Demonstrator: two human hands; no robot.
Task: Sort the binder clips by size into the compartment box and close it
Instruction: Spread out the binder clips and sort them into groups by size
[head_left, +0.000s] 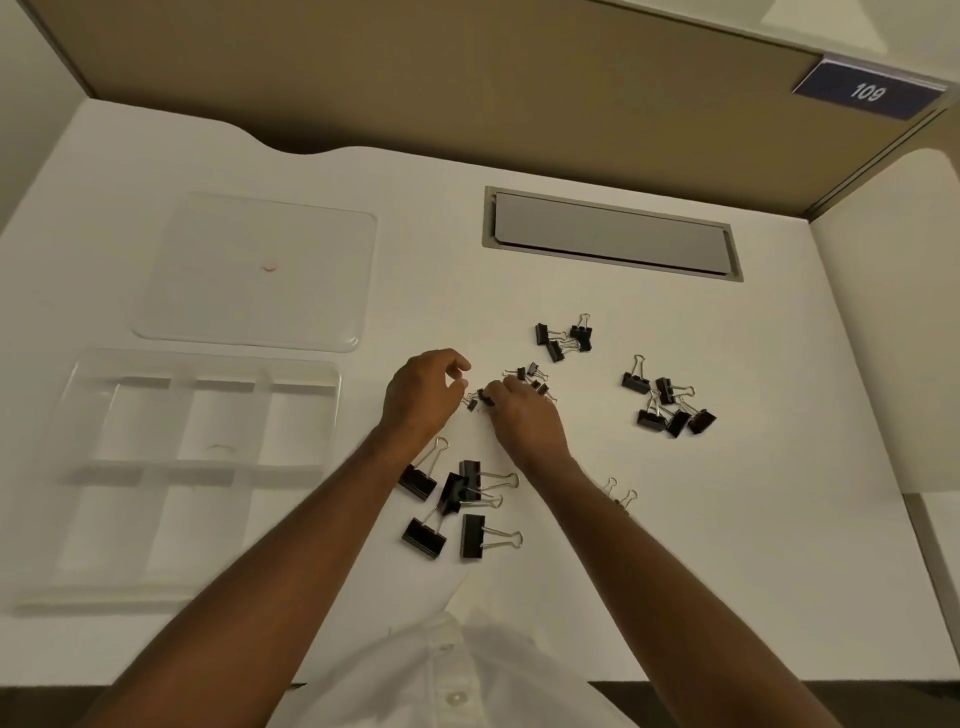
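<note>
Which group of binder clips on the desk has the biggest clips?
The group nearest the person, under the forearms: five clips with wide black bodies and long wire handles. The groups farther back and to the right hold clearly smaller clips.

This is an office desk spot. A white desk (675, 519) has tan divider walls (467, 93) around it, like a cubicle. A blue sign (866, 91) on the wall says 109. A gray flap (610, 234) is set into the desk. Black binder clips (670, 400) lie on top.
</note>
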